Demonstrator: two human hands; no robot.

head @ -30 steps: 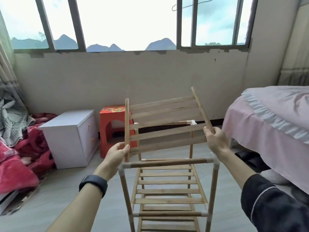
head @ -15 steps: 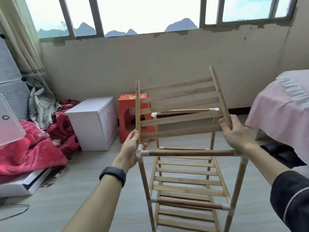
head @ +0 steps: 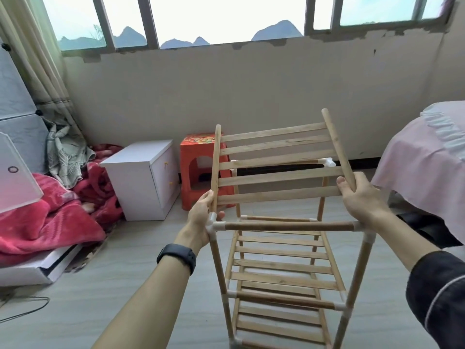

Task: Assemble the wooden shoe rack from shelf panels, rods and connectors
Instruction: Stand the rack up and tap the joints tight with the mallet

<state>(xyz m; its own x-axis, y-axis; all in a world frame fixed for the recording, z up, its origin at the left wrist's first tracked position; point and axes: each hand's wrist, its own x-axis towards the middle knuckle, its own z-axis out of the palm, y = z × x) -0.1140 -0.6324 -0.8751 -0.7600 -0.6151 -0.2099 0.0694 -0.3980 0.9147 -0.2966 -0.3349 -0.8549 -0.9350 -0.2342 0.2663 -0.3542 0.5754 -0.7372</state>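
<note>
While left hand [head: 203, 215] and right hand [head: 360, 197] grip shelf panel [head: 276, 170] rails, I'd line rail ends over connectors [head: 212, 223], press evenly.

Both hands [head: 203, 212] [head: 359, 197] hold a slatted shelf panel [head: 276, 167] above the rack [head: 284, 268].

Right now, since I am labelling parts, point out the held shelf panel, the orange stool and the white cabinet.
shelf panel [head: 276, 177]: head view, a lower slat.
orange stool [head: 197, 140]: head view, its printed top.
white cabinet [head: 138, 152]: head view, its top.
</note>
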